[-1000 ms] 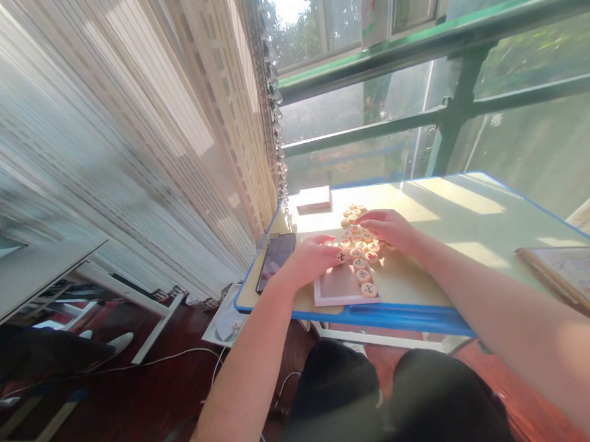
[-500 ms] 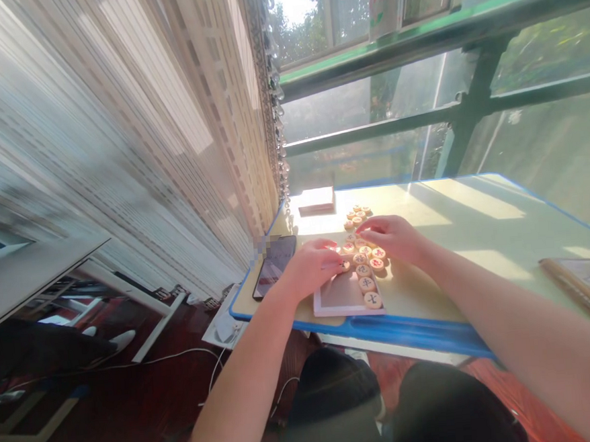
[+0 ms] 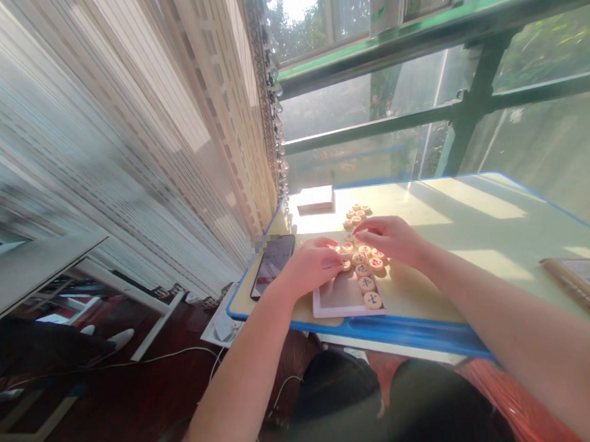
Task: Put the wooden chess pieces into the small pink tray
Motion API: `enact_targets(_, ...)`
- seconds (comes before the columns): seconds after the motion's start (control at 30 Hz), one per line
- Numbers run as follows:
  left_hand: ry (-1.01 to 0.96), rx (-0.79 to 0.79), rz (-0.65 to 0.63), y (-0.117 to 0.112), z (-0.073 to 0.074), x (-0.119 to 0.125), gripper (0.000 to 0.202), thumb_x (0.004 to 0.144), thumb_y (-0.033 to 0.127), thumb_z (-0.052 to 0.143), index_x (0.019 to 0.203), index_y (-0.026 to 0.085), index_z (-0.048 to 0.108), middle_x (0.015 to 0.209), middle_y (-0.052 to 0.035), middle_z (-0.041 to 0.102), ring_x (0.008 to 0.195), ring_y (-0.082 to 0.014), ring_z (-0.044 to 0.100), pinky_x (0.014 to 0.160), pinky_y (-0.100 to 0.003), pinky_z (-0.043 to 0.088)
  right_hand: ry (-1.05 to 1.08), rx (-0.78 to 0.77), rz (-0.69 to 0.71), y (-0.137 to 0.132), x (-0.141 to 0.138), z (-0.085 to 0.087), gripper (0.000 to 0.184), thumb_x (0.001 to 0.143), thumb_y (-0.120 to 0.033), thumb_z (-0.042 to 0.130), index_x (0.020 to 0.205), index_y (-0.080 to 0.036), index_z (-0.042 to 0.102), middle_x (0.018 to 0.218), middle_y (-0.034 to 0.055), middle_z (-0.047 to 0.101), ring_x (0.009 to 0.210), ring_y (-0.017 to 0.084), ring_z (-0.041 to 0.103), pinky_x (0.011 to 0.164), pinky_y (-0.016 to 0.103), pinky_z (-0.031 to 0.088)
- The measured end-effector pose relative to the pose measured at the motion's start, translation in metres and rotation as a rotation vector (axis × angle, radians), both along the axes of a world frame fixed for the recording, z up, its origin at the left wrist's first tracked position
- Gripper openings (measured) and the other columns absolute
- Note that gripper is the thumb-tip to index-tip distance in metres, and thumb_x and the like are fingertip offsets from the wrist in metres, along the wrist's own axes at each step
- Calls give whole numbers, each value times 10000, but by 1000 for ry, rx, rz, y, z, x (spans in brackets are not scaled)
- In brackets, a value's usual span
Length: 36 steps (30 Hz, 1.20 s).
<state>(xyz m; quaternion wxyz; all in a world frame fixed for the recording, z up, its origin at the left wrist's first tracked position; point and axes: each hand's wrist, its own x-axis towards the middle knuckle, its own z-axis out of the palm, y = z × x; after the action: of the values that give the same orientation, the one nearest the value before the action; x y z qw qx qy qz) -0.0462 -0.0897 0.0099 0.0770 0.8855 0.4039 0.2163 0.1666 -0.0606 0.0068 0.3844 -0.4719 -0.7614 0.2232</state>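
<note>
My left hand (image 3: 312,267) reaches over the left side of a shallow open tray (image 3: 338,302), thumb and fingertips closed on a round wooden Chinese chess piece (image 3: 345,265) near its far edge. A column of pieces with dark characters lines the tray's right side, the nearest being one piece (image 3: 372,300). My right hand (image 3: 391,236) hovers over loose pieces beyond the tray, its fingers curved and apart. Its fingertips are beside a pale piece (image 3: 350,238), which they may touch. Red-marked pieces, such as one piece (image 3: 377,263), lie under and around that hand.
More chess pieces (image 3: 358,214) lie in a group farther back on the table (image 3: 430,272). A white box (image 3: 316,198) is behind them. A phone (image 3: 274,266) rests at the left edge, and a wood-edged board (image 3: 582,288) at the right. A curtain (image 3: 207,119) hangs on the left.
My right hand has shifted slightly left, toward the pale piece. My left hand stays on its piece, nearly unmoved.
</note>
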Motion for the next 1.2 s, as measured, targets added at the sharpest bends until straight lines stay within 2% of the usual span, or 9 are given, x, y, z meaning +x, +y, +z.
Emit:
enact_targets(0.27,-41,-30,30,4,-3,1,121,776,282,630,786,220,733,1106,-48,632,1015,-201,586,961,-348,442,-18,4,12,-2,-1,-3,266,753,-374,534,775,-183,717,553,0,569,533,133,481,534,266,359)
enact_targets(0.57,-50,-15,-22,5,-3,3,120,787,253,619,809,214,730,1032,-48,649,972,-184,599,928,-317,457,-12,-19,10,-1,-1,-4,296,760,-413,535,791,-181,716,561,-1,557,534,133,468,525,270,349)
enact_targets(0.77,-58,-28,-21,5,-2,3,114,785,234,620,805,209,730,1030,-53,655,960,-183,607,928,-320,462,-35,0,7,-4,-2,-2,277,761,-385,531,771,-182,718,570,5,581,543,135,486,532,268,357)
enact_targets(1.07,-35,1,-30,5,-3,3,138,788,179,589,798,210,723,1028,-44,655,956,-172,603,903,-295,472,-54,18,5,-4,-3,-1,243,751,-361,544,752,-196,723,518,-10,538,507,125,464,517,266,337)
enact_targets(1.2,-29,24,-42,5,-3,3,164,781,137,570,797,209,716,1021,-39,652,958,-166,600,886,-283,480,-116,-25,57,-7,-4,1,212,733,-344,558,739,-205,718,475,-27,490,472,111,428,493,261,312)
